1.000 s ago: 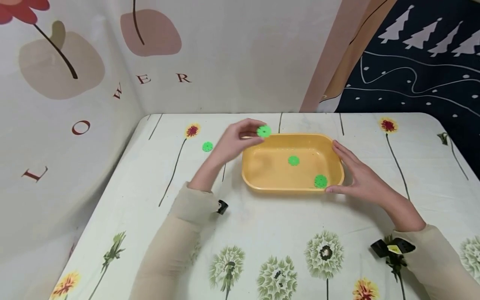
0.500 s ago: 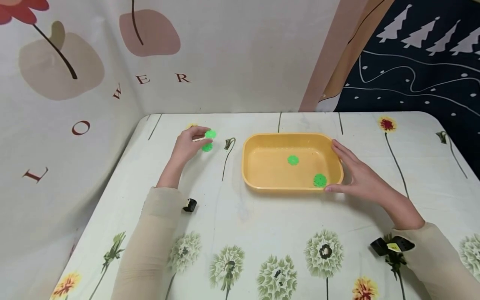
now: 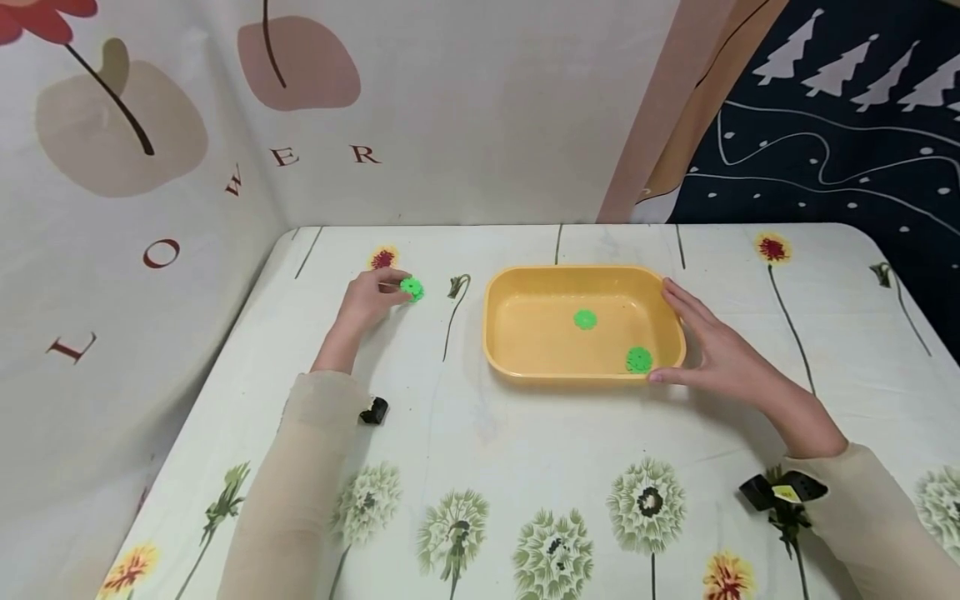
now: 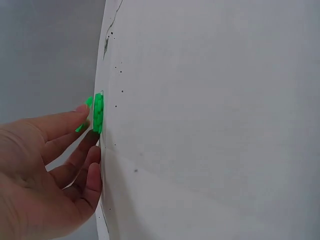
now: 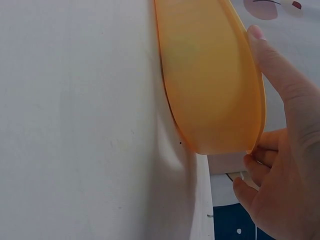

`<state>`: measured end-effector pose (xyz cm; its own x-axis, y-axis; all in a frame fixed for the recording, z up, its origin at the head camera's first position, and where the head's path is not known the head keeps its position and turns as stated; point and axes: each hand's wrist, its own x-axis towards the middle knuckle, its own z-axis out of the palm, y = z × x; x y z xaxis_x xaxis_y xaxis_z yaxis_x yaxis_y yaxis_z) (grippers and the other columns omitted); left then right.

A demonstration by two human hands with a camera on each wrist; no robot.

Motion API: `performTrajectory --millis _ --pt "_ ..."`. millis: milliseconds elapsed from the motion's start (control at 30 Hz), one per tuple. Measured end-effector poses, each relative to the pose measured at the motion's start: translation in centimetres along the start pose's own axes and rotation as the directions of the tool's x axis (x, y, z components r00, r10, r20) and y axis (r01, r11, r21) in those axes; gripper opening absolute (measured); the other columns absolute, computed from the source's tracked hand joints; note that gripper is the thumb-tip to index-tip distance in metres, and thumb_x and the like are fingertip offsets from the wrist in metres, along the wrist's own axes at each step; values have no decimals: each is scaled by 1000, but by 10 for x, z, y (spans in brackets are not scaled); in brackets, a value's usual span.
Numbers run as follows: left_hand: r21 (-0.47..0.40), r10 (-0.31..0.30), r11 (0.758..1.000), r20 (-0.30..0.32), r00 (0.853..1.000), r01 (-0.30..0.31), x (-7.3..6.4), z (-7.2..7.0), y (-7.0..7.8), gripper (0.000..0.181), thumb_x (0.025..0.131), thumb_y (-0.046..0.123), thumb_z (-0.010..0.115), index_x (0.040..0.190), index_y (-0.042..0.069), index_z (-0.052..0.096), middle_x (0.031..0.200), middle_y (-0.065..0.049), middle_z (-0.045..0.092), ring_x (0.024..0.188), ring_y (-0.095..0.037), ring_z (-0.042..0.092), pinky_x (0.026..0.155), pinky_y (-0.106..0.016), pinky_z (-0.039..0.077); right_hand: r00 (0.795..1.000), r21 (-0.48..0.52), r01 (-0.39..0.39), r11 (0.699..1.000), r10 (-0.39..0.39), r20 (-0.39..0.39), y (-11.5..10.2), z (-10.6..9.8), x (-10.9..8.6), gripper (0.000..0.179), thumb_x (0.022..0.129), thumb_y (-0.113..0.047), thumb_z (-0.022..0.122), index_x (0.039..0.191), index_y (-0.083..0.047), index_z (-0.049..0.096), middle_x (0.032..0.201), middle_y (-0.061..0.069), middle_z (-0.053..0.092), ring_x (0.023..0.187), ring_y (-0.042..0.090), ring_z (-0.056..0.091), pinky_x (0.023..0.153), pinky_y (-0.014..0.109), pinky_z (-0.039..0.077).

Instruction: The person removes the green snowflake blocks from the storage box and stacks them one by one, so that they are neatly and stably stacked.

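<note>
My left hand (image 3: 366,300) pinches a thin green notched disc (image 3: 412,287) between thumb and fingers at the left of the table. In the left wrist view this disc is tilted, right beside a thicker green piece (image 4: 98,114), perhaps several stacked discs, that sits on the table. Whether the two touch I cannot tell. My right hand (image 3: 723,360) holds the right end of a yellow rectangular tray (image 3: 525,346), thumb on the near rim and fingers on the far corner. Inside the tray lie a green disc (image 3: 585,320) and another green piece (image 3: 639,360) in the near right corner.
A white flower-patterned cloth (image 3: 480,433) covers the table. Behind it hangs a pale printed curtain (image 3: 480,125), with a dark tree-printed cloth (image 3: 840,133) at the right. Both wrists wear a black device (image 3: 783,493).
My left hand has moved left from the tray's far left corner, carrying the green disc down to the green piece on the table. The right hand and tray have stayed in place.
</note>
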<state>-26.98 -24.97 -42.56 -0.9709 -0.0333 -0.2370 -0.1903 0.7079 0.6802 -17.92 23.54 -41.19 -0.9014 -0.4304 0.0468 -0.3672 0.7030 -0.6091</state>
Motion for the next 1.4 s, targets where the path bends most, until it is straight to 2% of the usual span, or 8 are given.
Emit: performTrajectory --millis 200,433,700,1000,1267,1400 --pt "36 2 999 6 1000 -2 1 1 -1 40 98 20 64 136 10 59 133 -17 60 124 -33 53 98 -46 49 1000 1 7 1000 -7 -3 0 0 0 115 75 -35 88 161 -12 15 170 4 8 151 45 20 105 75 30" --pt "64 6 998 11 1000 -7 4 3 -1 41 96 19 66 135 8 59 136 -16 58 124 -33 54 101 -48 48 1000 -2 0 1000 0 -5 0 0 -1 116 74 -36 88 161 -11 14 170 3 8 150 46 22 105 75 31" --pt "78 39 996 38 999 -42 6 4 1 44 95 17 67 137 9 57 138 -17 56 123 -34 53 100 -48 48 1000 11 0 1000 0 -8 1 0 -1 116 74 -35 88 161 -12 14 170 5 8 151 45 20 106 75 30" --pt "96 41 994 38 998 -44 7 3 2 41 95 16 68 134 8 59 137 -17 56 120 -35 53 100 -48 47 1000 14 6 1000 -5 -13 0 0 -2 117 74 -35 89 161 -10 15 170 5 9 151 44 20 106 74 30" --pt "98 42 994 52 998 -47 7 2 3 42 95 16 68 135 7 58 138 -18 55 122 -36 53 103 -50 46 1000 13 6 1000 -6 -8 1 0 -1 116 74 -35 88 161 -12 15 170 4 8 152 43 19 107 74 30" --pt "67 25 997 66 998 -29 5 0 3 48 94 16 69 138 7 54 139 -17 54 126 -36 51 106 -51 44 1000 9 5 1000 -5 -4 0 0 -1 116 75 -36 88 161 -12 14 170 4 8 152 42 18 107 74 29"
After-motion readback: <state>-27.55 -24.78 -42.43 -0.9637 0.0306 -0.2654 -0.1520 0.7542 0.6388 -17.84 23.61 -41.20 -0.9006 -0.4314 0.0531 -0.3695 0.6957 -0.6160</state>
